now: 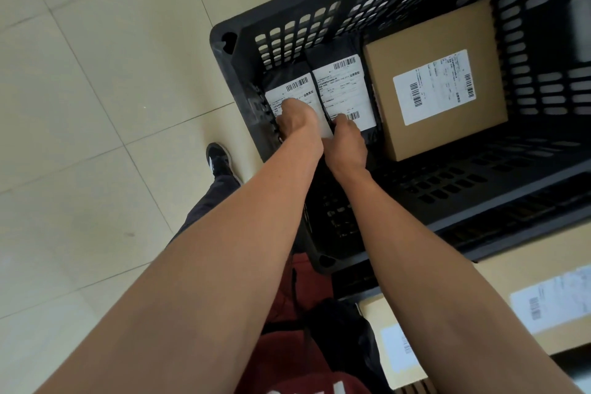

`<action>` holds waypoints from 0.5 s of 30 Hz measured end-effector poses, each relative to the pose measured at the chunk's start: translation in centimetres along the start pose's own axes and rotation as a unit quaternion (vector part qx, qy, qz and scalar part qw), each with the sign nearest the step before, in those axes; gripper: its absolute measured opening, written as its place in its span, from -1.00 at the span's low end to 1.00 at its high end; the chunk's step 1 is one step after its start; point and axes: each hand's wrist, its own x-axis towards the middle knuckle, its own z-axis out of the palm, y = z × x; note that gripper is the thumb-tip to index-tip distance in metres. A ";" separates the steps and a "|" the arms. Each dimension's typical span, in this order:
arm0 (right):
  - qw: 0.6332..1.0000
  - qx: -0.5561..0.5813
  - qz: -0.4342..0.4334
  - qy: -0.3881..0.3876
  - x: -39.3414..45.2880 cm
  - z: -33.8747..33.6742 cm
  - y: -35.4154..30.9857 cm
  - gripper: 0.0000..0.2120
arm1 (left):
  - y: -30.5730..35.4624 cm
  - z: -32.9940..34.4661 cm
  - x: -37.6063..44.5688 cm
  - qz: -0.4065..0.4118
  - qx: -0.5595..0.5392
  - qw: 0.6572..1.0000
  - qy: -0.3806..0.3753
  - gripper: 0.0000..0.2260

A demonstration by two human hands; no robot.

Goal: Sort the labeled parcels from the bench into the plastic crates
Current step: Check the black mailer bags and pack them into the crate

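A black plastic crate (224, 38) with slotted walls holds two black mailer parcels side by side and a brown cardboard box (438, 41), each with a white barcode label. My left hand (295, 118) lies on the left black parcel (287, 73), with its fingers curled over the near left edge. My right hand (347, 144) grips that same parcel at its near right edge, close against the right black parcel (343, 83). The hands hide the left parcel's near half. The cardboard box lies flat to the right, apart from both hands.
Two more labeled cardboard parcels (550, 297) (399, 349) and a black bag (345, 329) lie at the lower right. The crate's bare floor (463, 176) shows in front of the box. Pale floor tiles (96, 105) and my shoe (219, 158) are at the left.
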 end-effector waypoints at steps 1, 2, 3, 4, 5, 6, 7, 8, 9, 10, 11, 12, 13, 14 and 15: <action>1.000 -0.005 0.001 0.000 0.0 0.0 0.0 -0.62 | 0.0 0.2 0.4 0.001 -0.004 1.000 0.005 -0.31; 1.000 -0.011 0.002 -0.002 -0.1 0.0 0.0 -0.61 | 0.0 0.2 0.6 0.003 -0.011 1.000 0.014 -0.32; 1.000 -0.013 0.006 -0.003 -0.3 0.1 0.0 -0.58 | 0.2 -0.1 -0.2 0.006 -0.009 1.000 0.022 -0.32; 1.000 -0.012 0.009 -0.002 -0.5 0.2 0.0 -0.55 | 0.6 -0.5 -1.1 0.011 -0.015 0.999 0.030 -0.33; 1.000 -0.010 0.016 0.002 -0.7 0.3 -0.1 -0.51 | 1.0 -1.0 -2.3 0.019 -0.022 0.999 0.036 -0.34; 1.000 -0.011 0.026 0.007 -1.0 0.4 -0.1 -0.49 | 1.4 -1.3 -3.1 0.024 -0.030 0.999 0.038 -0.35; 0.999 -0.008 0.037 0.014 -1.2 0.4 0.0 -0.48 | 1.8 -1.6 -3.8 0.026 -0.036 0.998 0.040 -0.34; 0.998 -0.002 0.054 0.021 -1.3 0.5 0.1 -0.49 | 2.1 -1.7 -4.3 0.025 -0.045 0.998 0.041 -0.34; 0.997 0.006 0.072 0.025 -1.3 0.5 0.2 -0.48 | 2.4 -1.8 -4.5 0.022 -0.049 0.998 0.041 -0.36; 0.995 0.013 0.092 0.024 -1.2 0.5 0.4 -0.46 | 2.6 -1.8 -4.5 0.019 -0.053 0.998 0.038 -0.39; 0.993 0.020 0.113 0.019 -1.1 0.4 0.6 -0.42 | 2.7 -1.7 -4.6 0.016 -0.053 0.998 0.034 -0.41; 0.991 0.024 0.128 0.012 -0.9 0.4 0.8 -0.38 | 2.8 -1.7 -4.6 0.014 -0.054 0.998 0.030 -0.43; 0.990 0.025 0.138 0.007 -0.8 0.4 0.9 -0.34 | 2.8 -1.7 -4.6 0.013 -0.052 0.998 0.028 -0.44; 0.989 0.023 0.143 0.006 -0.7 0.4 1.0 -0.33 | 2.8 -1.6 -4.5 0.011 -0.051 0.998 0.026 -0.44; 0.989 0.021 0.144 0.008 -0.6 0.5 1.0 -0.33 | 2.9 -1.5 -4.4 0.009 -0.050 0.998 0.023 -0.44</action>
